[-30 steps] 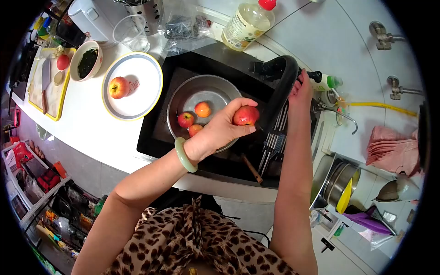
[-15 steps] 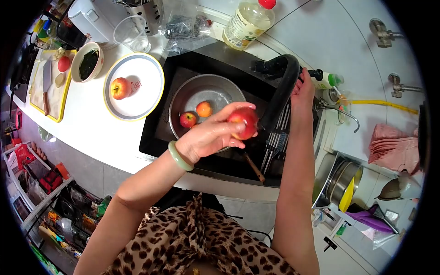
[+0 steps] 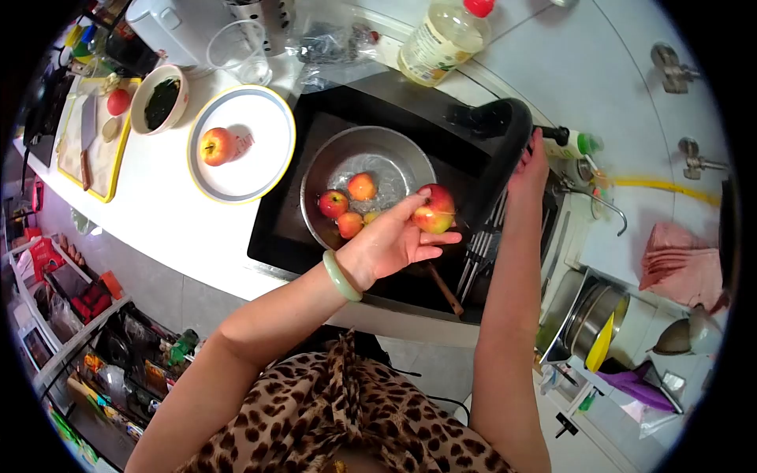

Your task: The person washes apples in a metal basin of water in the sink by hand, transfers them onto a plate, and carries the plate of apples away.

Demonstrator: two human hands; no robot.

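Note:
A wet red-and-yellow apple (image 3: 434,210) is in my left hand (image 3: 392,240), held by the thumb and fingers just under the spout of the black faucet (image 3: 511,158). A pale green bangle circles that wrist. My right hand (image 3: 530,167) is closed at the faucet handle (image 3: 552,135); its fingers are partly hidden behind the faucet. Below my left hand, a metal pot (image 3: 416,148) in the dark sink (image 3: 276,213) holds several small apples (image 3: 362,187) and some water. Left of the sink, another apple (image 3: 218,147) lies on a white plate (image 3: 264,169).
On the left counter are a cutting board (image 3: 103,177) with a knife (image 3: 87,130), and a bowl (image 3: 183,98) of dark greens. A clear cup (image 3: 244,59) and a red-capped bottle (image 3: 441,43) stand behind. Metal rods (image 3: 481,251) cross the sink's right side.
My left hand has turned the apple, showing its yellow side, and shifted slightly right and down. My right hand stays at the faucet handle. More of the pot's apples now show.

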